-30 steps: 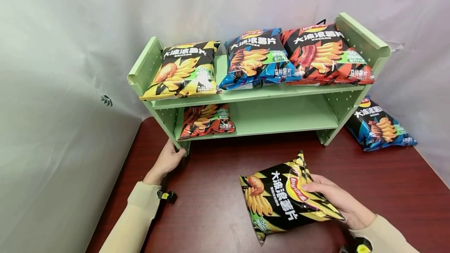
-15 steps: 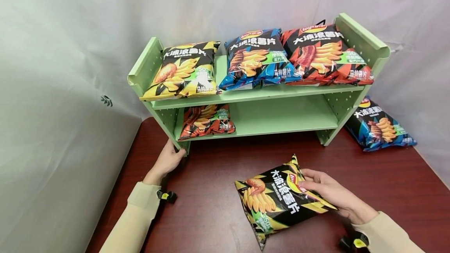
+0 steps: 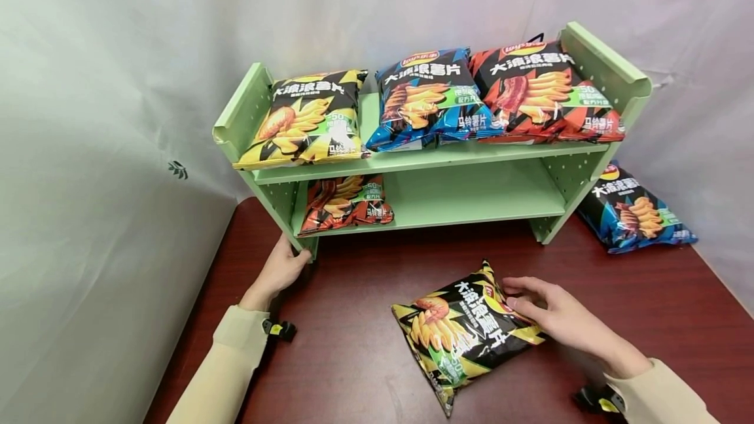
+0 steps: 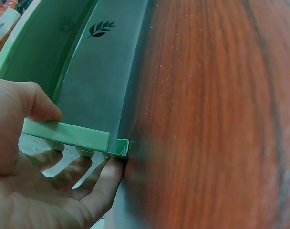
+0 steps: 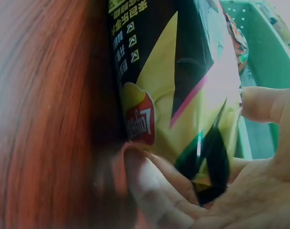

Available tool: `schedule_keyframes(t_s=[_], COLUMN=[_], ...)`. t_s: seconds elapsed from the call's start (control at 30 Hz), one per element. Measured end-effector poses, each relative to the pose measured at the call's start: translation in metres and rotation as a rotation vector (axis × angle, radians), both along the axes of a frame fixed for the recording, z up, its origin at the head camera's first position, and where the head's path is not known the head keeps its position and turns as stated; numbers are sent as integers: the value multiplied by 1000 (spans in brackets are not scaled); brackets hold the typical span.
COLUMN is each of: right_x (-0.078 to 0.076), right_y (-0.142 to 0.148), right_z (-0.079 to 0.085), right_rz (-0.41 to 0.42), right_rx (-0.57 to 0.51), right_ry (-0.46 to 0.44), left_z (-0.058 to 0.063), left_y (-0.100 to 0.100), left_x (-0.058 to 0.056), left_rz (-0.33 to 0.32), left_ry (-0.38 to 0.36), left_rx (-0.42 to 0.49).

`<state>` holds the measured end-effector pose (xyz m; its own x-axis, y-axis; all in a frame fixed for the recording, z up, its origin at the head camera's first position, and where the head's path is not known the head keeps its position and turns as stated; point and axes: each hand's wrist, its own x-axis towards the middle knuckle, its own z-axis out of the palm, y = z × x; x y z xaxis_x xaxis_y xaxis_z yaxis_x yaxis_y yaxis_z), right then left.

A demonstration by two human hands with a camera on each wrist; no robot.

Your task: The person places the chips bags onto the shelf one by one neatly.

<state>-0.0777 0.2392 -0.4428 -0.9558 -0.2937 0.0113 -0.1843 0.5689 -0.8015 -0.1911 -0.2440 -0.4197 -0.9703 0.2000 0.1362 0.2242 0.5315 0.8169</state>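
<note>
In the head view, a black-and-yellow bag of potato chips [image 3: 462, 329] lies slanted on the table, front up. My right hand [image 3: 559, 313] is at its upper right end, thumb and fingers spread wide around the edge. The right wrist view has the bag's end [image 5: 183, 105] between the thumb and the fingers [image 5: 152, 183], with the thumb at its edge. My left hand [image 3: 283, 270] grips the lower left leg of the green two-tier rack [image 3: 459, 159]. In the left wrist view its thumb lies over the rack's edge [image 4: 68, 135], fingers curled beneath.
On the upper shelf lie a yellow chip bag [image 3: 309, 116], a blue one [image 3: 430, 97] and a red one [image 3: 542, 90]. Another red bag [image 3: 347, 201] is at the lower shelf's left. A blue bag [image 3: 636, 208] rests right of the rack, beside the curtain wall [image 3: 707, 116].
The black-and-yellow bag has shifted left and settled flatter on the table. My right hand has loosened, its thumb sliding off the logo toward the bag's edge. The left hand has not moved.
</note>
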Motion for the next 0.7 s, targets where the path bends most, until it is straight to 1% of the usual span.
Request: schedule_keyframes(t_s=[0.07, 0.17, 0.23, 0.27, 0.4, 0.57, 0.63, 0.7], right_x=[6, 16, 23, 26, 36, 44, 47, 49], right_y=[-3, -7, -9, -10, -13, -22, -26, -30], right_z=[1, 2, 4, 5, 11, 18, 20, 20], right_rz=[-36, -89, -107, -104, -21, 158, 233, 284], right_rx=[74, 196, 266, 287, 303, 260, 255, 286], right_ry=[109, 320, 449, 499, 660, 883, 944, 971], left_z=[0, 0, -1, -1, -1, -2, -2, -2], left_y=[0, 0, 0, 0, 0, 0, 0, -1], left_x=[0, 0, 0, 0, -1, -1, -1, -1], left_rz=[1, 1, 0, 0, 0, -1, -1, 0], left_ry=[1, 0, 0, 0, 1, 3, 1, -1], left_rx=[1, 5, 6, 6, 3, 1, -2, -5])
